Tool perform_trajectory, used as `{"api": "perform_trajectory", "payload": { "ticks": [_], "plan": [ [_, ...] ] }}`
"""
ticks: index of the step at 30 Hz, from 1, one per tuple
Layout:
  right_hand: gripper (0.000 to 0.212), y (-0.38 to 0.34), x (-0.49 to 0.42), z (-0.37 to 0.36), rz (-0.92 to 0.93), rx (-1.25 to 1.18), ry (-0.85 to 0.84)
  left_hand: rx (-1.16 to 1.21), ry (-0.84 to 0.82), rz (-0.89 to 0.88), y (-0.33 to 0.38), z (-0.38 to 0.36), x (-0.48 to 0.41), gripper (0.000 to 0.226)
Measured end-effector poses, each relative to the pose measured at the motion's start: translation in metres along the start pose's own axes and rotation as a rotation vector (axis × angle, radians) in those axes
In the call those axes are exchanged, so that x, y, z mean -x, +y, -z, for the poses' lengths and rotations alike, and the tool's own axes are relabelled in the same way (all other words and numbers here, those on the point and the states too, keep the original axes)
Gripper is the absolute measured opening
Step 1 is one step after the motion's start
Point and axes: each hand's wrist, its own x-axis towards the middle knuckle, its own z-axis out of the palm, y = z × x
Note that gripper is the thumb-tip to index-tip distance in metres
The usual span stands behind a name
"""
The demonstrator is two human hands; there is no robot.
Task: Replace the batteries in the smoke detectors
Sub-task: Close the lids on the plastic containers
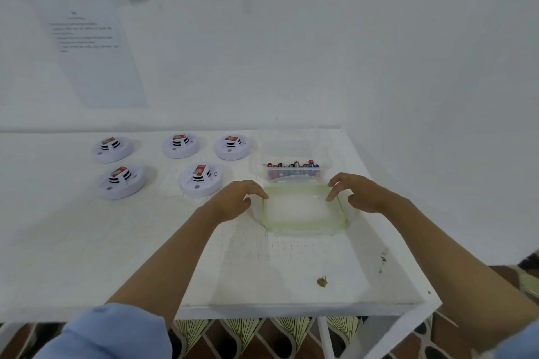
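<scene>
Five white round smoke detectors lie on the white table (87, 242): three in the back row (112, 149) (180, 145) (232, 146) and two in front (122, 181) (201, 181). A clear box of batteries (293, 169) stands at the back right. Just in front of it sits an empty clear container with a green rim (303, 226). My left hand (233, 199) holds its left far corner, fingers curled over the rim. My right hand (360, 192) holds the right far corner, fingertips on the rim and thumb outside.
The table's right edge runs close beside the container, and its front edge is near me. A small brown scrap (322, 282) lies on the table near the front right. Printed sheets (93, 46) hang on the white wall behind.
</scene>
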Motion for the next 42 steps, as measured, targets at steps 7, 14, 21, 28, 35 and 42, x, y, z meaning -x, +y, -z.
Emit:
{"api": "perform_trajectory", "payload": {
  "ticks": [7,14,21,28,35,42],
  "plan": [
    [0.063,0.005,0.006,0.006,0.032,0.043,-0.088,0.042,0.030,0.021,-0.002,0.005,0.002,0.022],
    [0.045,0.016,0.011,0.014,0.039,-0.054,-0.094,0.104,0.023,0.030,0.002,0.007,0.000,0.014],
    [0.034,0.016,0.011,0.023,0.022,-0.244,-0.155,0.359,0.124,0.036,0.014,0.015,-0.003,0.019],
    [0.025,0.017,0.005,0.028,0.002,-0.512,-0.097,0.608,0.274,0.057,0.020,0.014,-0.010,0.012],
    [0.040,0.006,-0.014,0.037,0.070,-0.913,0.167,0.866,0.474,0.058,0.035,0.025,-0.035,0.025],
    [0.034,-0.016,-0.066,0.060,-0.023,-1.115,0.454,0.854,0.417,0.071,0.029,0.050,-0.082,0.021]
  ]
}}
